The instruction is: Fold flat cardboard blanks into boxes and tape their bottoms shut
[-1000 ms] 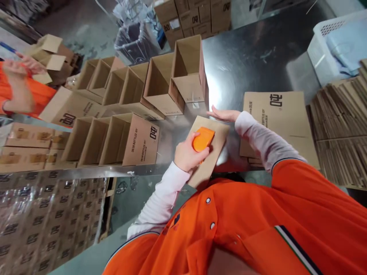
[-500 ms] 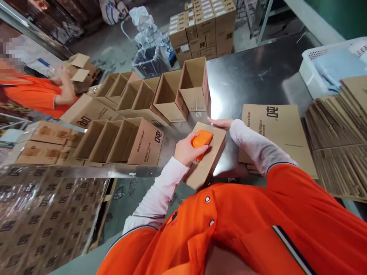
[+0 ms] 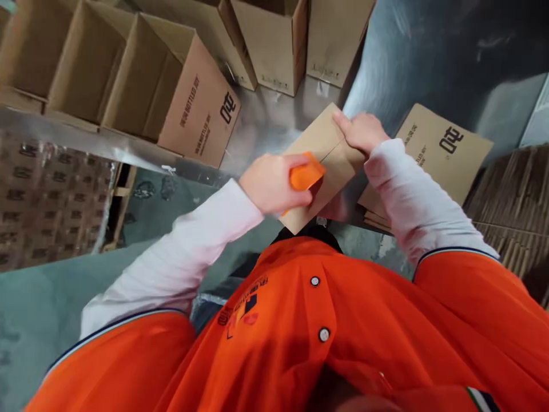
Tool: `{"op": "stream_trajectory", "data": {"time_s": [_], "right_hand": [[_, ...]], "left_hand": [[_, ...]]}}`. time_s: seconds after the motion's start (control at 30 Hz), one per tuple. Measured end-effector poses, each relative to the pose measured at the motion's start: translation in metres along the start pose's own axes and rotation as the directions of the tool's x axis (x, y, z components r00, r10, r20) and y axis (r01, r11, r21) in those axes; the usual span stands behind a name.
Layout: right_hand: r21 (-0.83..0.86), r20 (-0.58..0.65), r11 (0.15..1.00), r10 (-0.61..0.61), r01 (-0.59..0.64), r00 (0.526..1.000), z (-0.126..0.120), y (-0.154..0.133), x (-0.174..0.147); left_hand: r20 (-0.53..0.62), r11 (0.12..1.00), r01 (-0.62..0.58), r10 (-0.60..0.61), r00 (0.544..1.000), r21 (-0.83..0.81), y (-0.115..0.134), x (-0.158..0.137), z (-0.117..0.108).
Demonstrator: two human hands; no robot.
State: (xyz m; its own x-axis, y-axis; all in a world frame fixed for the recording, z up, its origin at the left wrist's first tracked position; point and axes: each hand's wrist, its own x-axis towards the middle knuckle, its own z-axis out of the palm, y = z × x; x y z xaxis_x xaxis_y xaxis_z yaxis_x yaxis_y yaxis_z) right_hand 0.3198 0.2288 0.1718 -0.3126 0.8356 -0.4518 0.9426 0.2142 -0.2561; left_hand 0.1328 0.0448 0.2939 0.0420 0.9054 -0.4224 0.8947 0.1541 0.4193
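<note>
My left hand (image 3: 274,183) is closed around an orange tape dispenser (image 3: 307,173), which it holds against the upper face of a small cardboard box (image 3: 312,135). A thin seam crosses that face between the two flaps. At the far right corner of the box my right hand (image 3: 361,130) grips the edge, thumb on top and fingers down the side, partly hidden. The box lies tilted near the table's front edge, close to my body. The underside of the dispenser is hidden by my fingers.
Several open cardboard boxes (image 3: 195,109) stand upright on the metal table (image 3: 261,123) to the left and at the back. Flat cardboard (image 3: 433,151) lies to the right, beside a stack of folded cartons (image 3: 521,200). A wrapped pallet load (image 3: 47,200) stands at the lower left.
My view has tipped down and closer. My right hand has gone from lying along the box's far side to gripping its corner. The dispenser stays in my left hand, and the seam now shows.
</note>
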Motion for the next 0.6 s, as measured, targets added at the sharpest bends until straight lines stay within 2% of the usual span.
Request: {"op": "stream_trajectory", "data": {"time_s": [0.1,0.17,0.23,0.27,0.33,0.47,0.53,0.6], "right_hand": [[0.015,0.008,0.999,0.036,-0.036,0.999,-0.006,-0.005,-0.006],[0.008,0.004,0.999,0.053,-0.053,0.999,-0.006,-0.007,-0.008],[-0.009,0.001,0.998,0.068,-0.068,0.998,-0.004,-0.006,-0.007],[-0.024,-0.007,0.997,0.079,-0.080,0.997,-0.003,-0.006,-0.006],[-0.051,-0.019,0.993,0.107,-0.108,0.994,-0.002,-0.005,-0.005],[-0.085,-0.081,0.983,0.159,-0.166,0.984,-0.004,-0.007,-0.003],[-0.080,-0.121,0.981,0.168,-0.179,0.978,-0.004,-0.010,-0.005],[-0.069,-0.134,0.981,0.173,-0.183,0.976,-0.004,-0.011,-0.005]], "left_hand": [[0.065,0.984,0.175,-0.177,0.982,0.037,-0.047,-0.087,0.013],[0.171,0.953,0.294,-0.301,0.938,0.067,-0.081,-0.142,0.031],[0.245,0.914,0.389,-0.406,0.881,0.114,-0.108,-0.176,0.055],[0.267,0.905,0.407,-0.426,0.865,0.127,-0.117,-0.182,0.069],[0.285,0.917,0.382,-0.400,0.871,0.118,-0.127,-0.172,0.098],[0.279,0.968,0.250,-0.240,0.930,0.000,-0.127,-0.098,0.149],[0.319,0.964,0.263,-0.237,0.918,-0.040,-0.121,-0.064,0.166],[0.368,0.944,0.324,-0.280,0.887,-0.062,-0.112,-0.044,0.176]]}}
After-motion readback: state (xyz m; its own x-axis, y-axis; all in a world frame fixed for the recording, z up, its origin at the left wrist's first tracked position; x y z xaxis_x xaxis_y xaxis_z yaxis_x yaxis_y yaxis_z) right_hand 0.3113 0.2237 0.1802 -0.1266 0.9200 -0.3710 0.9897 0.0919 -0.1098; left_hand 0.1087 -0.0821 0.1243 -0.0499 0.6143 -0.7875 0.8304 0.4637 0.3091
